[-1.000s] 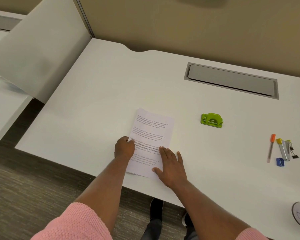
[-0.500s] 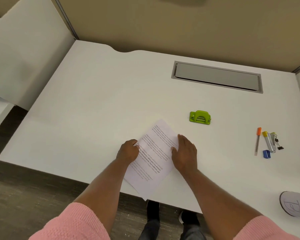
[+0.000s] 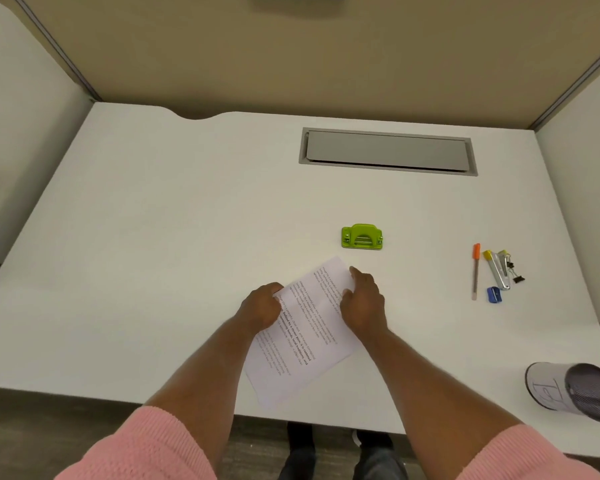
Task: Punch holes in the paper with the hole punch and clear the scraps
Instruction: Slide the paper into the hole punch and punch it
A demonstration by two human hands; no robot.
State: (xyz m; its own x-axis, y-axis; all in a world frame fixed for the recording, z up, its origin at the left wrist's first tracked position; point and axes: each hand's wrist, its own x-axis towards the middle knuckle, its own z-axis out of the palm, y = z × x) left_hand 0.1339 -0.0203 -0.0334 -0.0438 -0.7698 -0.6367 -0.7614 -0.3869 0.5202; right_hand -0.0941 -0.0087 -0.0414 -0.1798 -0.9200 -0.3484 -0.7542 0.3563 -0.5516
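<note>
A white printed sheet of paper (image 3: 303, 332) lies turned at an angle on the white desk (image 3: 174, 237), its lower corner near the front edge. My left hand (image 3: 262, 306) pinches the sheet's left edge. My right hand (image 3: 362, 301) grips its right edge near the top corner. A small green hole punch (image 3: 362, 236) stands on the desk just beyond the paper's top corner, apart from both hands. No paper scraps are visible.
An orange-capped pen (image 3: 476, 270), a stapler with binder clips (image 3: 499, 268) and a blue sharpener (image 3: 493, 294) lie to the right. A mesh cup (image 3: 575, 393) lies on its side at the front right. A grey cable hatch (image 3: 387, 152) sits at the back. Partition walls enclose the desk.
The paper has been turned clockwise and shifted right toward the hole punch. My right hand went from lying flat on the sheet to gripping its right edge.
</note>
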